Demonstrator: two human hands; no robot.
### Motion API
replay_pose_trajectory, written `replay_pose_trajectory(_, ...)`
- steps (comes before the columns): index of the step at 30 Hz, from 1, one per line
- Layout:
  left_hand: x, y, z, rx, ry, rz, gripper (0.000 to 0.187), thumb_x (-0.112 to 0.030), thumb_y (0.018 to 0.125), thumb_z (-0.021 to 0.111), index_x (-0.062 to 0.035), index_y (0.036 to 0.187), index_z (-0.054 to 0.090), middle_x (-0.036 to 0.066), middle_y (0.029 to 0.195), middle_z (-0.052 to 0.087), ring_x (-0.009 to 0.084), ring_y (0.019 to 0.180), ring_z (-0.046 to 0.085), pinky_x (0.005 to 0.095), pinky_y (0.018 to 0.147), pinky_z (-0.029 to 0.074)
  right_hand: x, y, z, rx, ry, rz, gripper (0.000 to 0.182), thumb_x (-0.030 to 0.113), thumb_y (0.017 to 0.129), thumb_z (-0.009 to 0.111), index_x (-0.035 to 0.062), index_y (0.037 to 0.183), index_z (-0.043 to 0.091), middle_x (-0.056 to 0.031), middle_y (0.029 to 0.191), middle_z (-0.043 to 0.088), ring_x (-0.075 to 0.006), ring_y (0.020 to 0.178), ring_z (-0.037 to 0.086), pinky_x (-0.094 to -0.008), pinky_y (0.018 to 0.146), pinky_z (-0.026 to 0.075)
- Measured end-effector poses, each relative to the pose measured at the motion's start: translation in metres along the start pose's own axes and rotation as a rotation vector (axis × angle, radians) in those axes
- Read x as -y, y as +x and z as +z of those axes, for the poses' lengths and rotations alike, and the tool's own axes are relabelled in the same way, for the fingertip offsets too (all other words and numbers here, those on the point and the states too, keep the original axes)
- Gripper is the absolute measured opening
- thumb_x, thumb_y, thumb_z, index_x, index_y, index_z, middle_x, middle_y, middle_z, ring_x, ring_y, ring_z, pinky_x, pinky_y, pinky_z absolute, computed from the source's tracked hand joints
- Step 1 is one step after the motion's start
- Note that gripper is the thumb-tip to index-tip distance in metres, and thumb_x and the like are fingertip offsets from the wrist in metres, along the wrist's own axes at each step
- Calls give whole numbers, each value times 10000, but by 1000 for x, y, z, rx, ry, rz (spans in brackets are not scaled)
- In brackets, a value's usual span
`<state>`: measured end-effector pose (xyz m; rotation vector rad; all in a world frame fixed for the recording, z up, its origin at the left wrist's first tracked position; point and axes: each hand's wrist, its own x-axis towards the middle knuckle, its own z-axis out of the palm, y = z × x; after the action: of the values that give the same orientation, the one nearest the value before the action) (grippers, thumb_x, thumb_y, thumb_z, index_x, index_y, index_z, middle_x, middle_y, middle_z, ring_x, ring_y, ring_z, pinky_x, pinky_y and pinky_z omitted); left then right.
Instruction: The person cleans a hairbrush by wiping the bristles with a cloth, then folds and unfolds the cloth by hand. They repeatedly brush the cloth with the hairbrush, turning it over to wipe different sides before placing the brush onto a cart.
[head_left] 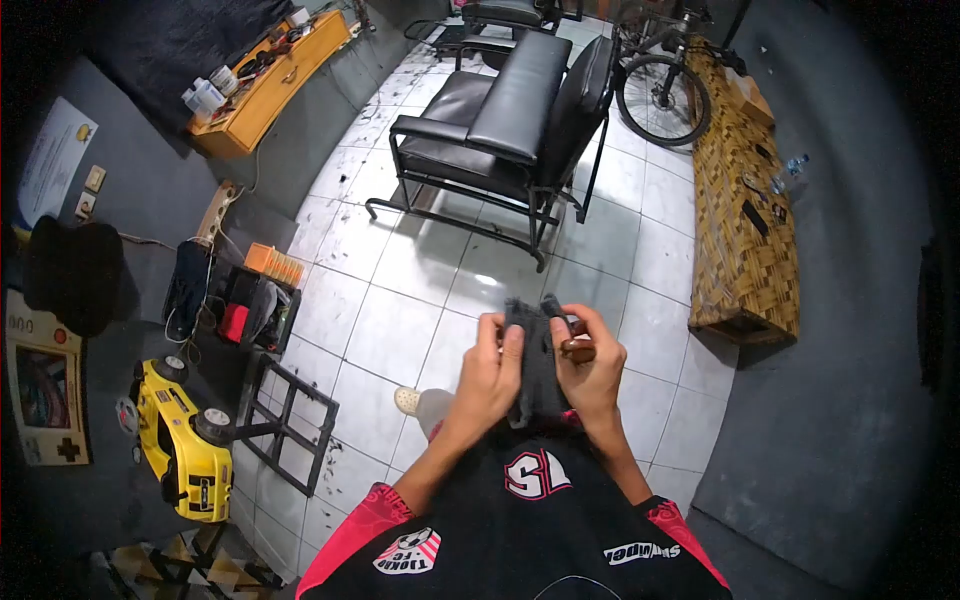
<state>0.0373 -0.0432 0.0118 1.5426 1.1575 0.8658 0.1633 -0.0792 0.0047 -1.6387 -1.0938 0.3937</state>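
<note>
A dark, fuzzy-edged piece like cloth (pixel 540 375) hangs in front of the person's body. My left hand (pixel 487 372) pinches its upper left edge between thumb and fingers. On the other side, my right hand (pixel 592 365) has its fingers curled at the upper right edge, around a small dark stick-like object (pixel 556 308) that points up and left. Something brown and shiny shows between the right fingers, too small to name. The fingers hide part of both objects.
A black padded chair (pixel 500 125) stands ahead on the tiled floor, with dark bits scattered at left. A woven-pattern bench (pixel 745 215) and a bicycle (pixel 662 95) are at right. A yellow toy car (pixel 185 440), black frame (pixel 290 425) and wooden shelf (pixel 290 80) are at left.
</note>
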Motion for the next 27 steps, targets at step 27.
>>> replay_pose_trajectory(27,76,-30,-96,-607,-320,-222,330,-352,975,381,-22,988,399,124,771,538,206,695,540,339,633,436,67,-8,129,952,179,-126,324,124,754,716,12,1049,642,-71,708,527,-126,608,471,-248,546,380)
